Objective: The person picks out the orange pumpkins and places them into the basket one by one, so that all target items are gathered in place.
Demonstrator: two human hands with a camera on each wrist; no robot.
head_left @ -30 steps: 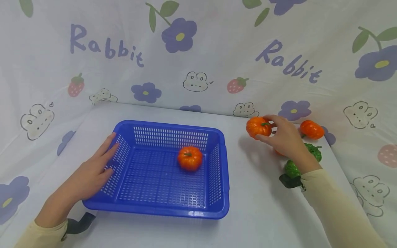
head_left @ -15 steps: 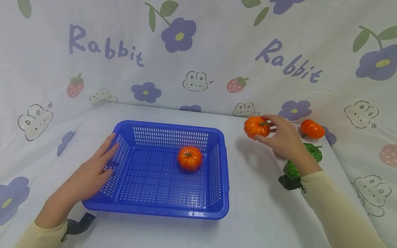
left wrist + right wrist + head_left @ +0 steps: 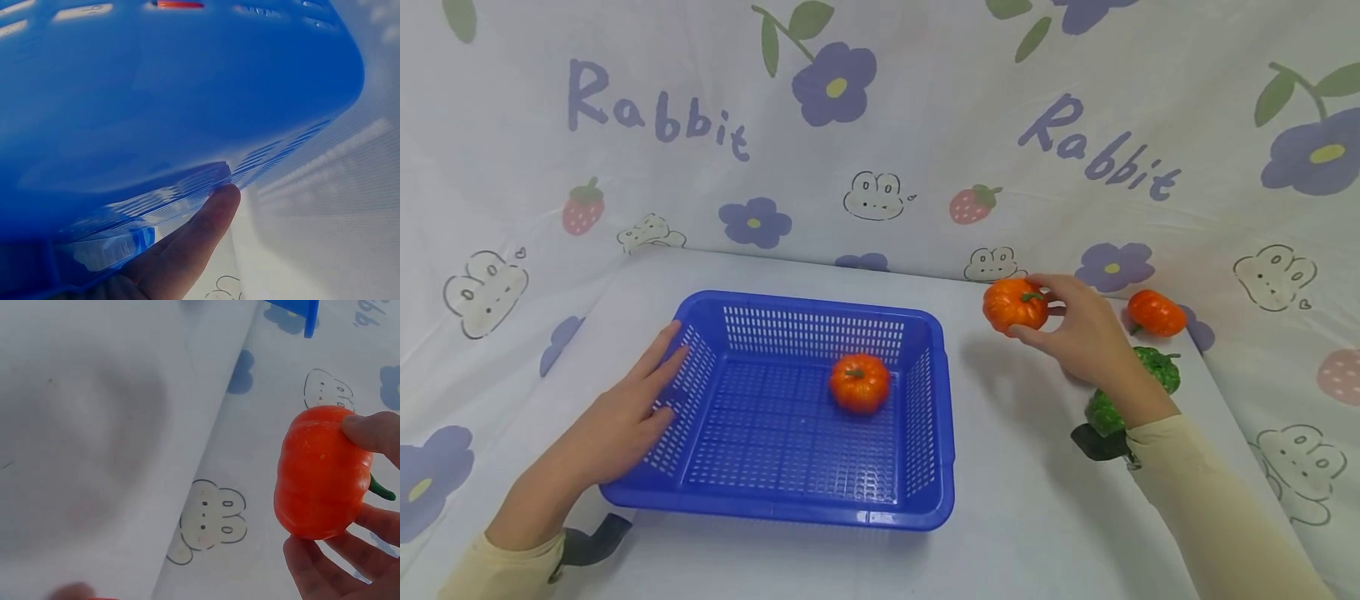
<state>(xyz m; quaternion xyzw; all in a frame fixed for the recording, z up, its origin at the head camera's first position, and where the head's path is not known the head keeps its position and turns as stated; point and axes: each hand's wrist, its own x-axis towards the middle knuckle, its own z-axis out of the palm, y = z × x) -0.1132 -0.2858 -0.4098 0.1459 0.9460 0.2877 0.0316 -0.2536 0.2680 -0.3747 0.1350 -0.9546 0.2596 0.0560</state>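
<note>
- And there it was, up in the air: the right hand point(image 3: 1086, 333) had the lifted pumpkin point(image 3: 1013, 307) pinched, thumb on one side, fingers on the other, clear of the white table point(image 3: 1000, 517) and to the right of the basket!
- From the right wrist, a lovely look: glossy orange skin, green stem pointing in toward the palm.
- Over on the other flank, the left hand point(image 3: 625, 421) gripped nothing; its extended fingers rested against the left side of the blue basket point(image 3: 775, 511).
- Inside that basket, right of centre, sat a second pumpkin point(image 3: 860, 383), stem up.
- Out at the far right lay an orange-red fruit point(image 3: 1156, 313), and nearer, bumpy green produce point(image 3: 1159, 367), partly covered by the right wrist.
- Behind it all hung a rabbit-print cloth point(image 3: 940, 100).
</note>
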